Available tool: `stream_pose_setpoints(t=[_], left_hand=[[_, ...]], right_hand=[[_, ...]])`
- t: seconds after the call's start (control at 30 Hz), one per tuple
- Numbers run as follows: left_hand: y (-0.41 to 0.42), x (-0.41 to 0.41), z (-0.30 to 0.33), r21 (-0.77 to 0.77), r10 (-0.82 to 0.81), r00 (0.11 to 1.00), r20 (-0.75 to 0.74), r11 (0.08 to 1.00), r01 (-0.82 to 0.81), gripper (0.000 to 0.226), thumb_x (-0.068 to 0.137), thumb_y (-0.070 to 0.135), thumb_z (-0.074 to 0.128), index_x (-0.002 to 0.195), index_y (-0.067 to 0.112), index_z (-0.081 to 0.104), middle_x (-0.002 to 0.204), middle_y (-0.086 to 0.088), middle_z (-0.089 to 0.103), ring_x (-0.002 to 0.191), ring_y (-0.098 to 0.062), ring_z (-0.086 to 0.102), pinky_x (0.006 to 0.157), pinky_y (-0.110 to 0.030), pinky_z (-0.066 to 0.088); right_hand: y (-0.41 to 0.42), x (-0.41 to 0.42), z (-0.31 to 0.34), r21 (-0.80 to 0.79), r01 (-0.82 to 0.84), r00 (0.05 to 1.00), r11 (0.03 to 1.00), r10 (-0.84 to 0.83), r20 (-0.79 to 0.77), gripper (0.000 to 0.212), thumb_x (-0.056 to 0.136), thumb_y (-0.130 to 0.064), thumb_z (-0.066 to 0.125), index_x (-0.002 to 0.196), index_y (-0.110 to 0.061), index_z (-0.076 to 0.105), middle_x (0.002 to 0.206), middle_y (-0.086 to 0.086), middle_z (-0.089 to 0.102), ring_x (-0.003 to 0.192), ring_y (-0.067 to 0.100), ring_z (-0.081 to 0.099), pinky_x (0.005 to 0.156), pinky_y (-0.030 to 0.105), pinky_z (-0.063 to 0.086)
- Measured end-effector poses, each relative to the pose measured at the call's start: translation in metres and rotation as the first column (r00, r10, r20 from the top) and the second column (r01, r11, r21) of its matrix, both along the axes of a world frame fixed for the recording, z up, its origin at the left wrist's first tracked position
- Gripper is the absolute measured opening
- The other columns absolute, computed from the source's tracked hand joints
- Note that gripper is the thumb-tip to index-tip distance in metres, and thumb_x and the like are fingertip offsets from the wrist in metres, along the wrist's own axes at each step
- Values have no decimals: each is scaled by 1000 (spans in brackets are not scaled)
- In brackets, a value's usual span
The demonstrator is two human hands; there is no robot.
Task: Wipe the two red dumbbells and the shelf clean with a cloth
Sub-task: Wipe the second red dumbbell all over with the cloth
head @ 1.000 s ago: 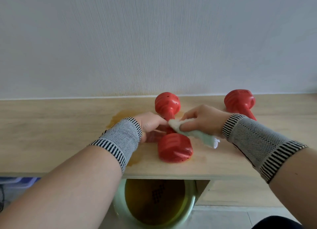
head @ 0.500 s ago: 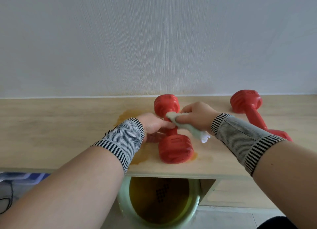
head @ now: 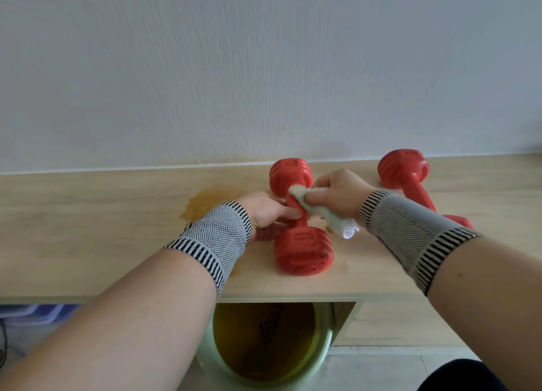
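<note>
A red dumbbell [head: 302,250] lies on the light wooden shelf [head: 88,229], one end toward me and one toward the wall. My left hand [head: 268,212] holds its handle from the left, fingers curled round it. My right hand [head: 337,195] grips a pale cloth [head: 322,212] and presses it against the handle's upper part; the cloth's tail hangs down to the right. A second red dumbbell [head: 410,176] lies further right, its near end partly hidden behind my right wrist.
A brownish wet stain [head: 208,201] spreads on the shelf left of the dumbbell, up to the white wall [head: 264,68]. Below the shelf's front edge stands a green basin [head: 322,352] with murky yellow water. Blue items [head: 38,314] lie at lower left.
My right hand with the cloth has slid up the handle toward the far end of the dumbbell. My left hand has kept its hold on the handle.
</note>
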State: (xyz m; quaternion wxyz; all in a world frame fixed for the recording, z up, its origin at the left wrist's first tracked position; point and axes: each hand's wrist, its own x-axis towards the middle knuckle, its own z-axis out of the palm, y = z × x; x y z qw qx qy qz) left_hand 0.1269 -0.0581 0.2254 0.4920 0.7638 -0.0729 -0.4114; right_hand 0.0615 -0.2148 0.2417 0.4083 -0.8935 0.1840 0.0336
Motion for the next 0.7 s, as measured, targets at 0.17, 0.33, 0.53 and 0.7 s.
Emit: stream_pose_setpoints(t=[0.17, 0.33, 0.53, 0.7], left_hand=[[1, -1, 2, -10, 24, 1000, -15, 1000, -24, 17, 83, 16, 71, 100, 15, 72, 79, 2, 67, 69, -10, 60, 68, -24, 49], [-1, -1, 3, 1, 56, 998, 5, 998, -56, 19, 81, 19, 73, 100, 14, 71, 85, 0, 70, 70, -11, 61, 61, -22, 49], [-9, -4, 5, 34, -4, 995, 101, 999, 1, 16, 72, 26, 82, 77, 19, 68, 70, 3, 68, 63, -10, 61, 61, -21, 51], [-6, -9, 3, -63, 16, 1000, -10, 998, -17, 7, 82, 12, 73, 83, 17, 67, 70, 4, 69, 57, -5, 63, 52, -17, 50]], right_hand=[[-12, -16, 6, 9, -248, 950, 969, 245, -191, 11, 72, -36, 73, 65, -29, 69, 62, -14, 62, 69, 8, 59, 67, 25, 45], [-5, 4, -4, 49, 38, 999, 998, -37, -32, 14, 78, -37, 69, 87, -26, 71, 73, -5, 65, 69, 8, 60, 58, 21, 42], [-2, 3, -9, 93, 70, 998, 993, -70, -2, 19, 78, -40, 68, 87, -23, 69, 72, -2, 64, 69, 14, 61, 59, 23, 44], [-15, -12, -1, 192, -111, 992, 975, 121, -44, 17, 66, -42, 74, 72, -26, 71, 75, 0, 70, 71, 17, 64, 68, 35, 55]])
